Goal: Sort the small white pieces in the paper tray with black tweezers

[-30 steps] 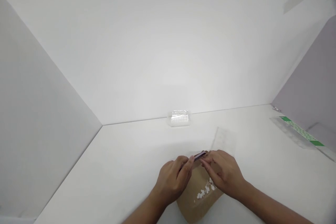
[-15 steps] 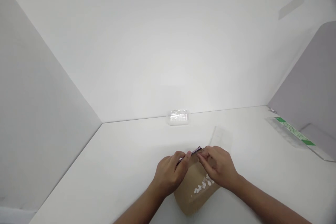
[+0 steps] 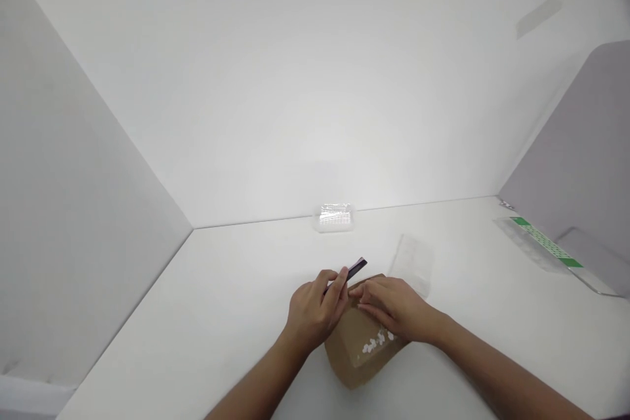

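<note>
In the head view, the left hand (image 3: 315, 308) pinches a dark strip (image 3: 357, 267), its far end jutting out above the brown packet (image 3: 352, 374). That packet lies at an angle on the table (image 3: 236, 315), white bits (image 3: 378, 341) showing. The right hand (image 3: 394, 305) curls over its upper part; whether it grips anything I cannot tell. Just beyond is a clear sleeve (image 3: 411, 262).

L hand (image 3: 315, 308) has a thin dark strip (image 3: 357, 266) btwn its fingers, R hand (image 3: 394, 305) over a brown kraft-looking pc (image 3: 350, 371) w/ white shapes (image 3: 377, 342), clear plastic sheet (image 3: 411, 257) nearby on the surface (image 3: 236, 282) tbh.
</note>
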Available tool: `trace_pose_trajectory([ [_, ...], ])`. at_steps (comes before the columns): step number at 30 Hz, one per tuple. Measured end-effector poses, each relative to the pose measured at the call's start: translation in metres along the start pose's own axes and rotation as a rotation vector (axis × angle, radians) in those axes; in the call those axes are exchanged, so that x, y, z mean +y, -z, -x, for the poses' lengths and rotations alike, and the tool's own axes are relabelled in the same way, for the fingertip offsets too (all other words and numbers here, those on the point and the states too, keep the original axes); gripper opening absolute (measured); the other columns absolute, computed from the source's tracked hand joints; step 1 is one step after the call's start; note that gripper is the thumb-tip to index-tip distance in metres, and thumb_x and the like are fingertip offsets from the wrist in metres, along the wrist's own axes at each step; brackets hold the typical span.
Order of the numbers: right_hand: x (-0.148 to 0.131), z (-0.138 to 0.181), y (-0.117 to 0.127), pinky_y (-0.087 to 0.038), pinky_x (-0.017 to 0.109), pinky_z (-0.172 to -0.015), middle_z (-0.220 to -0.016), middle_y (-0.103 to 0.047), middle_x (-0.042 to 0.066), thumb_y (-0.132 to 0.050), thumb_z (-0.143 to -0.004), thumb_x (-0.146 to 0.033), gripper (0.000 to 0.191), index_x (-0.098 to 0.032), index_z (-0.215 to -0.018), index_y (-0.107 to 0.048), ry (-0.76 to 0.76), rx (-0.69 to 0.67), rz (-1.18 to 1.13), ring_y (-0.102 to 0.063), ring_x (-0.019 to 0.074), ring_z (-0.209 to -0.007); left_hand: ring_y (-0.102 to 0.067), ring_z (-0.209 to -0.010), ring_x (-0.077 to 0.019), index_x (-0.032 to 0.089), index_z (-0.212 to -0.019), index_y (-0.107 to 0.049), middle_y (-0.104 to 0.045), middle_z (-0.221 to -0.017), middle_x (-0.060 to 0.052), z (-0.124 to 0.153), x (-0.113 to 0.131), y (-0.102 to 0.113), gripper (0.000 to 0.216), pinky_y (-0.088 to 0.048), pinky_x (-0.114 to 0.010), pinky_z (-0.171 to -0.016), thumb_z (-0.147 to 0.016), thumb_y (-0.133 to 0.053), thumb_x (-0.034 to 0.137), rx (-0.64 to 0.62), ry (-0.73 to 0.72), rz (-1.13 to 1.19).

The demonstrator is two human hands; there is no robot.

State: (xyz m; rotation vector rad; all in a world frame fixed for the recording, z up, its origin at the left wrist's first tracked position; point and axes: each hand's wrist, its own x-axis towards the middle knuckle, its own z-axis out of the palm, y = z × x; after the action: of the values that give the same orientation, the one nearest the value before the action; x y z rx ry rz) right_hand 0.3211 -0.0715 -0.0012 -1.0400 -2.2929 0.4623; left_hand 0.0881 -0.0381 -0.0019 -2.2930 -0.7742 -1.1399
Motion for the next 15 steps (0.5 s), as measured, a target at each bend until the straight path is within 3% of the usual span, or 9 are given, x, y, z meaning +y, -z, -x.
trace_pose_trajectory([
  [5, 0.005, 0.001, -0.003, -0.055, 0.038, -0.091, -0.116, -0.074, 0.005, -0.05, -0.104, -0.028, 0.014, -0.024, -0.103, -0.063, -0.075, 0.002, 0.036, -0.069, 0.0213, -0.107, -0.062, -0.062, -0.0088, 0.016, -0.138, -0.057, -0.072, -0.09, -0.002, -0.002, 0.001, 0.0, 0.053, -0.044, -0.022, -0.052, -0.087, -0.071, 0.011, 0.015, 0.003, -0.017],
  [11, 0.012, -0.001, 0.003, -0.054, 0.039, -0.093, -0.127, -0.071, 0.008, -0.045, -0.106, -0.03, 0.029, -0.025, -0.13, -0.059, -0.077, -0.019, 0.048, -0.067, 0.0227, -0.11, -0.064, -0.064, -0.009, 0.018, -0.138, -0.057, -0.073, -0.09, -0.002, -0.001, 0.0, 0.001, 0.052, -0.044, -0.021, -0.052, -0.088, -0.07, 0.012, -0.004, 0.009, -0.022],
  [15, 0.018, -0.001, 0.005, -0.052, 0.042, -0.092, -0.125, -0.072, 0.007, -0.044, -0.106, -0.033, 0.03, -0.026, -0.131, -0.059, -0.095, -0.025, 0.093, -0.068, 0.0241, -0.103, -0.066, -0.068, -0.0096, 0.018, -0.139, -0.056, -0.074, -0.096, -0.003, 0.002, -0.001, -0.001, 0.051, -0.046, -0.022, -0.053, -0.089, -0.068, 0.012, -0.046, 0.017, -0.006],
])
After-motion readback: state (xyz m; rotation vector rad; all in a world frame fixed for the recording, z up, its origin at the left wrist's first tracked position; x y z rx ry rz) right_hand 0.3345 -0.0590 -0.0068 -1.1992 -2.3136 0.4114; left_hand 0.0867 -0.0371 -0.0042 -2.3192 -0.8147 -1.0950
